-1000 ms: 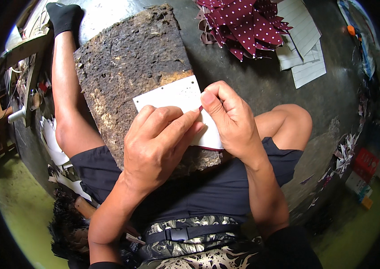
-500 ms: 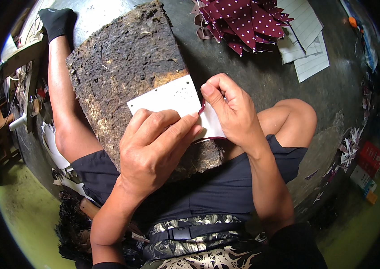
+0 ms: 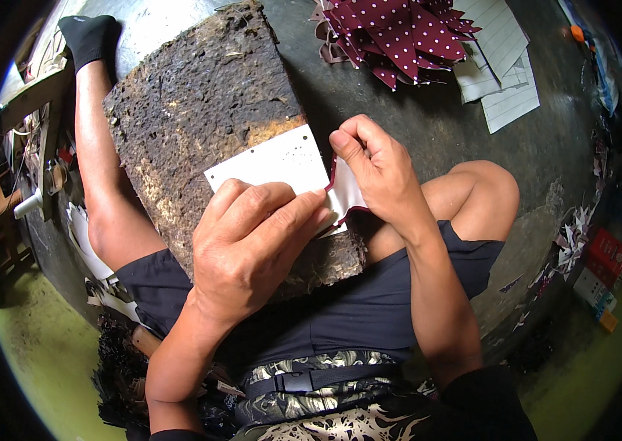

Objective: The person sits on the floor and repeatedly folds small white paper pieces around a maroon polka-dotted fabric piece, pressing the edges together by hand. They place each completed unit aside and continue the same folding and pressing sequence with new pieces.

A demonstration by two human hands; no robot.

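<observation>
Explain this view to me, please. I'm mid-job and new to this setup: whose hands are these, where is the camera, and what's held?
There is no machine here, just a seated person's bare left hand and right hand. The wide fisheye camera is worn on the head, looking down, so straight edges bend toward the rim. A rough, dark board lies between the legs, with a white sheet on it. The left fingertips rest at the sheet's edge; the right hand pinches a maroon-edged white flap, though its exact grip is hidden. Beyond, maroon polka-dot pieces and lined papers lie on the floor.
</observation>
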